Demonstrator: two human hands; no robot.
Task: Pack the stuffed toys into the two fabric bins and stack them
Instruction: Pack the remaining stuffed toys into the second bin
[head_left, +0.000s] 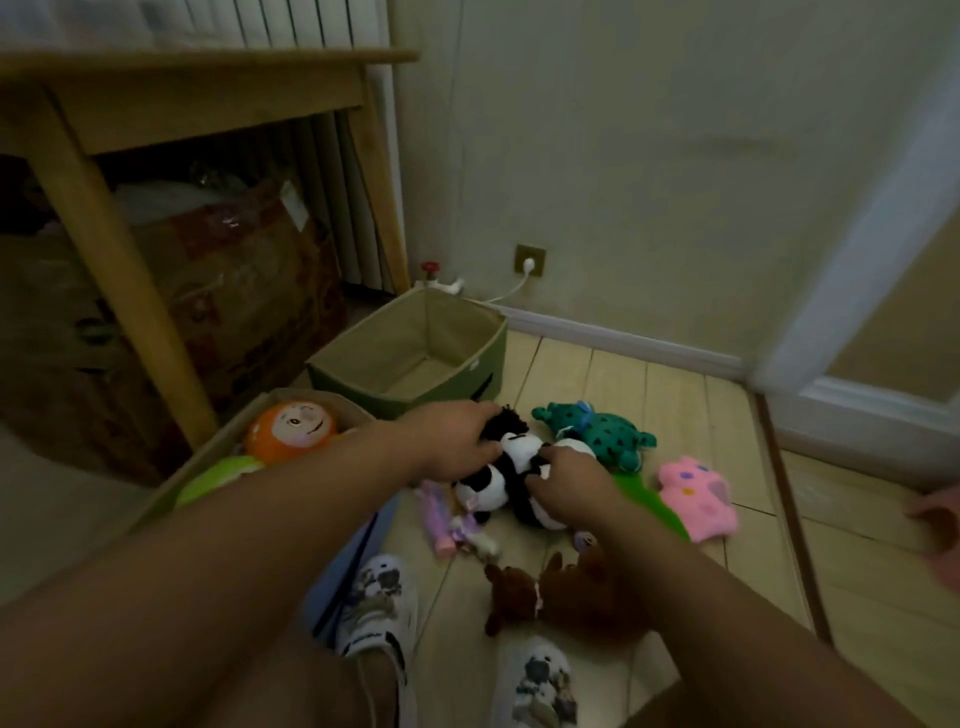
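Pale wood plank floor (597, 384) carries everything. Both hands are on a heap of black-and-white panda plush toys (511, 470) mid-floor. Left hand (457, 441) is curled over the heap's far-left end, fingers closed on a dark fuzzy part. Right hand (563, 486) is curled over the near-right end, fingers closed on a panda body. The heap is touching the floor; can't tell if any of it is lifted.

Olive-green fabric bin with tan lining (415, 348) sits beyond the hands, near the wall's baseboard, nothing visible inside. Second tan fabric bin (208, 457) sits at left, partly behind the left forearm, holding an orange round-headed doll (293, 428) and a lime-green plush (218, 475).

Loose on the floor:
- teal spotted plush turtle (597, 431), just right of the pandas
- pink plush with purple spots (698, 496), further right
- bright green plush (649, 504) between right forearm and the pink one
- small pastel purple plush (441, 519), near-left of the pandas
- brown plush bears (566, 592) nearest, just beyond two white patterned slippers (376, 603)

Light wooden table (104, 171) stands at left, beyond the tan bin.
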